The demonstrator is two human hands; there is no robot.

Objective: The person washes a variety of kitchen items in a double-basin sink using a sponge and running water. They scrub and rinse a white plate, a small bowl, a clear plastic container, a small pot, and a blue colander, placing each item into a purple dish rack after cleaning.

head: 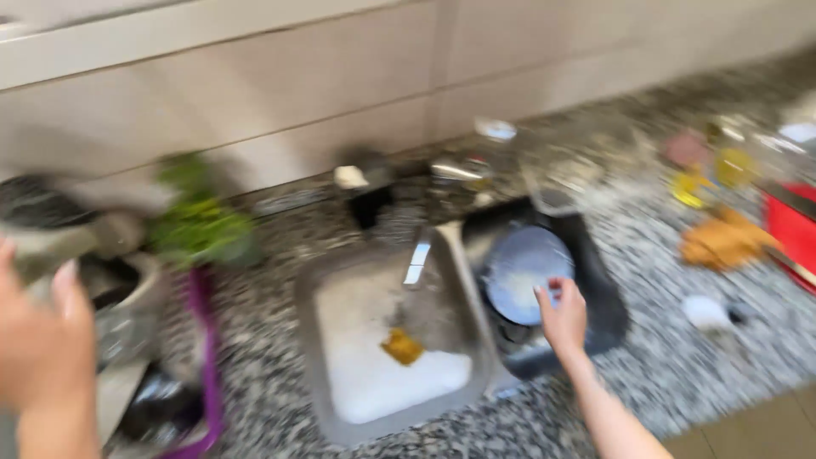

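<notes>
Your right hand reaches into the dark right basin of the sink, fingers loosely spread and resting on the lower rim of a round pale plate that lies there; whether you already grip it, the blur hides. Wet fingers on only one edge could let the plate slip and knock against the basin wall or the dishes dimly seen beneath it, so that is the risk to watch. Your left hand hovers open and empty at the far left, close to the camera, near a grey pot-like vessel and a bunch of green herbs; a careless swing there could topple them. The left basin holds white foam and a yellow sponge. The speckled granite desk is crowded: an orange cloth, a red tray, yellow pieces and a small white object lie right of the sink, leaving little room to set anything down.
</notes>
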